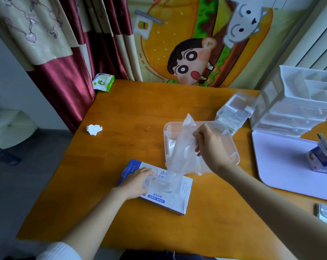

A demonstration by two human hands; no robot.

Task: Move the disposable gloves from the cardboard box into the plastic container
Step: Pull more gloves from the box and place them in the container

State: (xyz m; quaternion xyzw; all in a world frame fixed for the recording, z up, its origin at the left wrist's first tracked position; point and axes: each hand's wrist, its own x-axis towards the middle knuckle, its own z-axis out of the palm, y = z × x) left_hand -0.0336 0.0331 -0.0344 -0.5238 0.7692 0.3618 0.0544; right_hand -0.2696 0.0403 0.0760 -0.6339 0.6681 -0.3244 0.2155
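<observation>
A flat blue-and-white cardboard box (175,200) lies on the wooden table near me. My left hand (135,182) rests flat on its top, beside the opening where a clear glove sticks out. My right hand (210,145) pinches a bunch of thin clear disposable gloves (181,147), lifted above the box and hanging in front of the clear plastic container (234,149). The container stands open just behind the box, and more clear film shows inside it.
A crumpled white tissue (94,129) lies at the table's left. At the right are a clear lid (232,109), a clear drawer organiser (297,102), a white tray (282,166) with a small carton (320,160), and a phone (326,214). A wipes pack (102,81) sits at the back left corner.
</observation>
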